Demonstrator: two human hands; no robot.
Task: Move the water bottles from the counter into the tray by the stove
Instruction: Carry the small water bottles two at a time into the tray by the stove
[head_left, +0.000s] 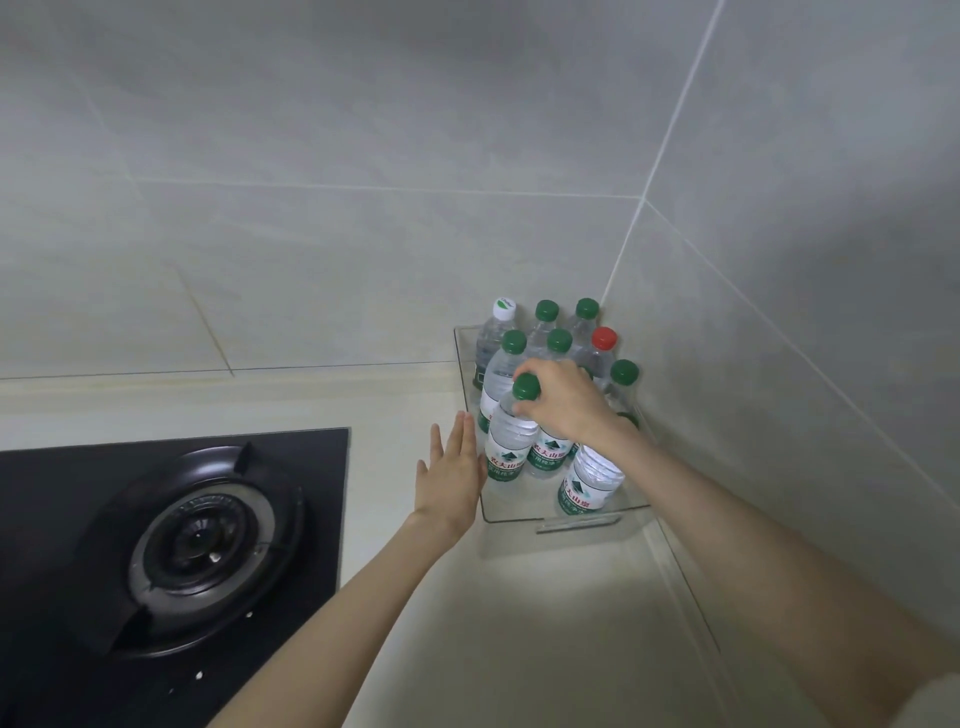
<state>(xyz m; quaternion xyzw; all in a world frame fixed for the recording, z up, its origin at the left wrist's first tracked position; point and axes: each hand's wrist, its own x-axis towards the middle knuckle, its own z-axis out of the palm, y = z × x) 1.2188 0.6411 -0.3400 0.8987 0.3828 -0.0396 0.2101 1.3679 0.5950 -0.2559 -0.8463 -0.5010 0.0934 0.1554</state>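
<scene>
Beneath the grip, clamping with right hand (563, 402) the neck of clear green-capped plastic water bottle (511, 449), upright inside transparent rectangular tray (576, 521); bracing tray wall with flat left hand (451, 475), likely preventing sliding.

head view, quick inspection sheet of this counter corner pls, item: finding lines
surface: pale counter, bare in front of the tray
job's things: clear tray in the corner; upright water bottles inside, mostly green caps, one white cap, one red cap
clutter: nothing seen
grippers: right hand grips a green-capped bottle at its neck, tray's front left; left hand flat beside the tray's left wall
cables: nothing seen
surroundings: black gas stove at left, grey tiled walls
</scene>
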